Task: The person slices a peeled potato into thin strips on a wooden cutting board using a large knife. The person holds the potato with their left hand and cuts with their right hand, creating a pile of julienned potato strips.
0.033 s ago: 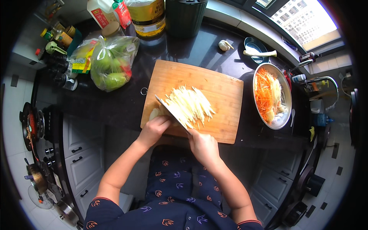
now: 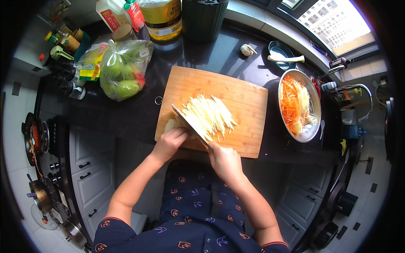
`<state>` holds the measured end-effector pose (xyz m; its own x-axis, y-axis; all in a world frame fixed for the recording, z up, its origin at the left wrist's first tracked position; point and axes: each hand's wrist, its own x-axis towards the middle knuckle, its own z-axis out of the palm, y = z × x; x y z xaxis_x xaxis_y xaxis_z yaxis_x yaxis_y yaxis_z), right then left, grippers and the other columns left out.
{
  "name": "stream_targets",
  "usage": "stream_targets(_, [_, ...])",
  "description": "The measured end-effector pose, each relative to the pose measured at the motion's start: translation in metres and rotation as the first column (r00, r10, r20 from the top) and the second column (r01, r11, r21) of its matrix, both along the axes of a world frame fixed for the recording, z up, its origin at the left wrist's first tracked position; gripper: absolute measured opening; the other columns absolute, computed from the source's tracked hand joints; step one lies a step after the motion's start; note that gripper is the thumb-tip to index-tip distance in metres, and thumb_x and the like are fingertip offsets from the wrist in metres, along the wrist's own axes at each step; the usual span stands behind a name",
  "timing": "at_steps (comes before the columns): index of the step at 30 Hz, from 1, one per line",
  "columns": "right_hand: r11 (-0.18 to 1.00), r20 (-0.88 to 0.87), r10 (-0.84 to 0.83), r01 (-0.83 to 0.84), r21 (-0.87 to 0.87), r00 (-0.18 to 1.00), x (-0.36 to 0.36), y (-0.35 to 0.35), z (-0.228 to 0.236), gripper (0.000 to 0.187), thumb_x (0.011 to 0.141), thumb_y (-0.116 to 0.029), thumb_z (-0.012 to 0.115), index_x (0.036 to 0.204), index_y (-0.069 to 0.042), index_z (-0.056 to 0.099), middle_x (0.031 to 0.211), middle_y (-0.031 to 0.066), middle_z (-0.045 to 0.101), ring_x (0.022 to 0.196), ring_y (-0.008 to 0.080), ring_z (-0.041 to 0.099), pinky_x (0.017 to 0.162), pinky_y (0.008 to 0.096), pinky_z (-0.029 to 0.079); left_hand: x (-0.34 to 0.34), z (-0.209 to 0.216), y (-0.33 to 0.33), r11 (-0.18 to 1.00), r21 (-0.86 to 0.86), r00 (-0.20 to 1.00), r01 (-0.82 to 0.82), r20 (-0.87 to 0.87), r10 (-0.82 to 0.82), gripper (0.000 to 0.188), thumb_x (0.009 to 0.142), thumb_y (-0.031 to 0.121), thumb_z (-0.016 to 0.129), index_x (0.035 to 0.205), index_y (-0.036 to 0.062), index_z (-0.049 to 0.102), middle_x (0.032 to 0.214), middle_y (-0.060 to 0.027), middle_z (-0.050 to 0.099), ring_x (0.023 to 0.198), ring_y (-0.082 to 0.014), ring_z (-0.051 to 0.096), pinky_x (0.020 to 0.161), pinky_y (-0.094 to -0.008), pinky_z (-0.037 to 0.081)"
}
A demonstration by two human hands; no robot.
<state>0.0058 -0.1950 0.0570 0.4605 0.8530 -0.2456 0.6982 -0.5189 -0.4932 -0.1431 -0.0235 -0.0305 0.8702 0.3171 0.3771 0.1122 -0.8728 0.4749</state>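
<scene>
The right hand [image 2: 225,162] is nearest, closed in a fist around the handle of a knife [image 2: 192,125], whose handle it mostly hides. The left hand [image 2: 170,143] is a little farther forward, its fingers bent and close together, holding pale slices [image 2: 170,125] down just beside the blade; its fingertips are partly hidden. The blade runs slantwise, from the right hand up and leftward, between those slices and a loose heap of pale strips [image 2: 206,116], touching the heap's near left edge. All of this is on a wooden cutting board [image 2: 249,99], which lies on the dark bench [image 2: 130,118]. To the board's right, well apart from both hands, a metal bowl [image 2: 315,93] holds orange and pale shreds. Farther back are a clear bag of green produce [image 2: 122,71] at left and a garlic bulb [image 2: 246,50] at right.
</scene>
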Motion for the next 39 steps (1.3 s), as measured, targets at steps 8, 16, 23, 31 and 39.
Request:
stream_targets(8, [0.989,-0.055,0.016,-0.024,-0.144,0.998,0.002,-0.011,0.031,0.015,0.097,-0.017,0.061,0.108,-0.009,0.068,0.074,0.0237,0.068,0.072,0.0460,0.068,0.066,0.0539,0.055,-0.001,-0.003,-0.001,1.000,0.004,0.999,0.017,0.027,-0.017,0.015,0.081,0.004,0.069,0.096,0.0056,0.070,0.099,-0.0067,0.070,0.095,-0.0240,0.070,0.077,-0.0342,0.059])
stream_targets(16, [0.998,-0.024,0.014,-0.016,-0.056,1.000,-0.005,-0.004,-0.006,0.010,0.097,-0.015,0.058,0.099,-0.007,0.064,0.070,0.0252,0.066,0.068,0.0466,0.068,0.063,0.0561,0.055,0.000,0.003,-0.002,1.000,-0.005,1.000,-0.001,0.002,0.001,0.017,0.079,0.003,0.066,0.095,0.0059,0.070,0.100,-0.0069,0.069,0.095,-0.0248,0.070,0.078,-0.0347,0.060])
stream_targets(23, [1.000,-0.061,-0.007,0.006,-0.019,0.998,0.007,-0.002,0.001,0.015,0.097,-0.019,0.062,0.104,-0.008,0.069,0.075,0.0241,0.068,0.073,0.0448,0.068,0.067,0.0539,0.055,-0.001,0.002,-0.003,1.000,0.016,1.000,-0.002,0.027,0.001,0.018,0.079,0.004,0.066,0.096,0.0063,0.070,0.101,-0.0064,0.069,0.095,-0.0245,0.070,0.077,-0.0335,0.059])
stream_targets(31, [0.996,-0.055,0.019,-0.024,-0.086,0.998,0.000,-0.016,0.028,0.014,0.097,-0.018,0.062,0.107,-0.010,0.068,0.070,0.0234,0.067,0.069,0.0456,0.067,0.064,0.0535,0.055,-0.001,0.002,-0.004,0.998,0.066,0.998,-0.016,0.063,0.012,0.016,0.079,0.003,0.067,0.093,0.0070,0.073,0.097,-0.0044,0.070,0.093,-0.0225,0.070,0.074,-0.0320,0.059])
stream_targets(39, [0.991,0.071,0.067,-0.058,-0.117,0.995,-0.018,-0.003,0.001,0.009,0.091,-0.008,0.058,0.099,-0.007,0.060,0.066,0.0235,0.066,0.062,0.0426,0.069,0.058,0.0529,0.056,-0.004,-0.005,-0.003,0.997,0.070,0.999,-0.037,0.030,0.035,0.018,0.079,0.003,0.066,0.094,0.0081,0.073,0.098,-0.0046,0.070,0.091,-0.0231,0.070,0.074,-0.0323,0.060])
